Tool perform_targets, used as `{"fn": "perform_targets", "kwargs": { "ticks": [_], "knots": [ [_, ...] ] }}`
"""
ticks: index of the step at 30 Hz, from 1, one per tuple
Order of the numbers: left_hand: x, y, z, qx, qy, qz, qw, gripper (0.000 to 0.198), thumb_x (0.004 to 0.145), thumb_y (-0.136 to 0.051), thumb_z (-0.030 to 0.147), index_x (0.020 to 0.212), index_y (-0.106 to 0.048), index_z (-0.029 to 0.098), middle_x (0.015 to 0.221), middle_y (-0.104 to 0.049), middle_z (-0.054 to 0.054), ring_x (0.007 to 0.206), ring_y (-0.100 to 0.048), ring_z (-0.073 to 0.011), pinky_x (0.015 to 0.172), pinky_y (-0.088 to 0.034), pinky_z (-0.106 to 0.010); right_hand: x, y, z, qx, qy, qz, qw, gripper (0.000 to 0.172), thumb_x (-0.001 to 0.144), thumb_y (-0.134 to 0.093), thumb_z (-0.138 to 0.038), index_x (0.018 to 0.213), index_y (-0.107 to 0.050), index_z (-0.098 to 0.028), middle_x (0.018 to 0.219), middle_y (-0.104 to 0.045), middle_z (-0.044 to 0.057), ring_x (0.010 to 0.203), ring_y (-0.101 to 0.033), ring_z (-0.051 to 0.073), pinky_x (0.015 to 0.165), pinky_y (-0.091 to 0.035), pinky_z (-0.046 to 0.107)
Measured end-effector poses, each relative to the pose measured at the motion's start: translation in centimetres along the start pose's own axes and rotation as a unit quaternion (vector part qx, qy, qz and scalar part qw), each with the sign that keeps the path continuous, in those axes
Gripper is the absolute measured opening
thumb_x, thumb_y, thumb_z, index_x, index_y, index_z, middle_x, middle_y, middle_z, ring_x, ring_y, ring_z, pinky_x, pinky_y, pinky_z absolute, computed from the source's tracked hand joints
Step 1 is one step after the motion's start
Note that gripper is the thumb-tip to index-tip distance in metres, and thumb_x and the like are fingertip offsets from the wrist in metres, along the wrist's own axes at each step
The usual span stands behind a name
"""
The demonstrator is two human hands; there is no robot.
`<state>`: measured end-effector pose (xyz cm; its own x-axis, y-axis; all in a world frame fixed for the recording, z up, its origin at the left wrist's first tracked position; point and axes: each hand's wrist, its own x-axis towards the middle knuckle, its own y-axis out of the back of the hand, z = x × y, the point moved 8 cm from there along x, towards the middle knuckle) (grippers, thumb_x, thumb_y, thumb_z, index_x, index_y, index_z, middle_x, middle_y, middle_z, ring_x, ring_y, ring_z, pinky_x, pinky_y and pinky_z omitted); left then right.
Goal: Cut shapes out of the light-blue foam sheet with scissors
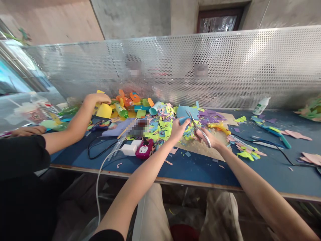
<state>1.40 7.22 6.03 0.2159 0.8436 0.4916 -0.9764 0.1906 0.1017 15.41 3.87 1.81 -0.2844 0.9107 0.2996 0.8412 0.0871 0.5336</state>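
Observation:
My left hand (178, 130) pinches a small piece of blue paper (184, 120) above the table. Close to its right, my right hand (209, 138) grips a pair of scissors (194, 122), the blades pointing up and to the left beside the blue piece. Whether the blades touch the paper I cannot tell. Beneath and around both hands lies a heap of yellow-green and mixed paper scraps (164, 129), with a larger blue sheet (187, 111) behind. Some brown paper (200, 150) is spread under my right hand.
On the left, a co-worker's arm (72, 129) reaches over green bottles (121, 110) and orange paper pieces. A pink power socket (144, 148) with a white cable sits near the front edge. A yellow glue gun (220, 128), a white bottle (261, 106) and a perforated metal screen (160, 73) stand out.

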Motion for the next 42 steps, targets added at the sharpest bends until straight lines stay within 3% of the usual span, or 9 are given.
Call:
{"fn": "perform_targets", "kwargs": {
  "ticks": [6, 14, 20, 24, 28, 31, 36, 42],
  "knots": [
    [-0.1, 0.0, 0.2, 0.021, -0.006, -0.008, 1.000, 0.038, 0.086, -0.058, 0.052, 0.071, -0.064, 0.018, 0.064, -0.061, -0.001, 0.054, -0.046, -0.0098, 0.054, -0.036, -0.025, 0.0, -0.1, -0.4, 0.010, 0.010, -0.012, 1.000, 0.061, 0.080, -0.039, -0.082, 0.065, -0.047, -0.023, 0.058, -0.050, 0.002, 0.051, -0.046, 0.016, 0.048, -0.040, 0.032],
    [-0.2, -0.5, 1.1, 0.053, -0.037, -0.039, 0.997, 0.038, 0.087, -0.056, 0.050, 0.067, -0.064, 0.018, 0.067, -0.064, -0.003, 0.060, -0.052, -0.0122, 0.059, -0.040, -0.026, -0.1, 0.4, 0.9, 0.002, -0.023, 0.003, 1.000, 0.066, 0.073, -0.037, -0.089, 0.069, -0.047, -0.024, 0.057, -0.051, 0.003, 0.053, -0.050, 0.019, 0.051, -0.042, 0.034],
    [-0.1, -0.4, 0.7, 0.057, -0.027, -0.040, 0.997, 0.039, 0.087, -0.056, 0.051, 0.068, -0.065, 0.018, 0.066, -0.063, -0.002, 0.057, -0.050, -0.0115, 0.059, -0.040, -0.026, -0.4, 1.4, 0.0, -0.043, 0.019, 0.028, 0.999, 0.056, 0.079, -0.046, -0.078, 0.067, -0.045, -0.023, 0.053, -0.048, 0.000, 0.051, -0.045, 0.017, 0.049, -0.036, 0.030],
    [0.0, -0.4, 0.9, 0.055, -0.038, -0.041, 0.997, 0.041, 0.087, -0.057, 0.052, 0.065, -0.064, 0.018, 0.062, -0.061, -0.001, 0.054, -0.048, -0.0107, 0.058, -0.038, -0.027, -0.2, 2.2, 0.6, -0.087, 0.003, 0.061, 0.994, 0.053, 0.083, -0.052, -0.068, 0.060, -0.041, -0.022, 0.049, -0.042, -0.002, 0.048, -0.039, 0.013, 0.047, -0.026, 0.027],
    [0.0, 0.0, 0.7, 0.034, -0.025, -0.022, 0.999, 0.040, 0.087, -0.056, 0.051, 0.066, -0.062, 0.018, 0.065, -0.063, -0.001, 0.054, -0.047, -0.0103, 0.056, -0.036, -0.027, 0.0, 2.9, 1.5, -0.056, -0.006, 0.102, 0.993, 0.049, 0.087, -0.048, -0.065, 0.065, -0.041, -0.022, 0.054, -0.043, -0.003, 0.051, -0.040, 0.013, 0.049, -0.030, 0.027],
    [0.1, 0.2, 0.5, 0.031, -0.016, -0.015, 0.999, 0.040, 0.087, -0.056, 0.051, 0.066, -0.061, 0.018, 0.064, -0.061, -0.001, 0.054, -0.046, -0.0103, 0.056, -0.035, -0.027, 0.1, 2.6, 1.4, -0.056, 0.015, 0.079, 0.995, 0.048, 0.087, -0.045, -0.067, 0.072, -0.043, -0.022, 0.061, -0.049, -0.002, 0.056, -0.045, 0.015, 0.054, -0.037, 0.028],
    [0.2, 0.3, 0.6, 0.035, -0.023, -0.010, 0.999, 0.039, 0.088, -0.055, 0.050, 0.066, -0.061, 0.018, 0.065, -0.061, -0.001, 0.055, -0.047, -0.0106, 0.057, -0.036, -0.027, 0.2, 1.0, 1.0, -0.067, 0.028, 0.005, 0.997, 0.053, 0.084, -0.045, -0.073, 0.077, -0.047, -0.021, 0.067, -0.052, 0.000, 0.057, -0.045, 0.015, 0.054, -0.037, 0.029],
    [0.0, -0.2, 0.9, 0.057, -0.041, -0.029, 0.997, 0.038, 0.089, -0.054, 0.049, 0.068, -0.060, 0.018, 0.064, -0.061, 0.000, 0.054, -0.049, -0.0101, 0.058, -0.038, -0.026, 0.2, 0.4, 0.9, -0.036, 0.024, 0.008, 0.999, 0.053, 0.081, -0.049, -0.074, 0.075, -0.043, -0.022, 0.067, -0.053, 0.001, 0.057, -0.047, 0.016, 0.054, -0.039, 0.031]
  ]
}}
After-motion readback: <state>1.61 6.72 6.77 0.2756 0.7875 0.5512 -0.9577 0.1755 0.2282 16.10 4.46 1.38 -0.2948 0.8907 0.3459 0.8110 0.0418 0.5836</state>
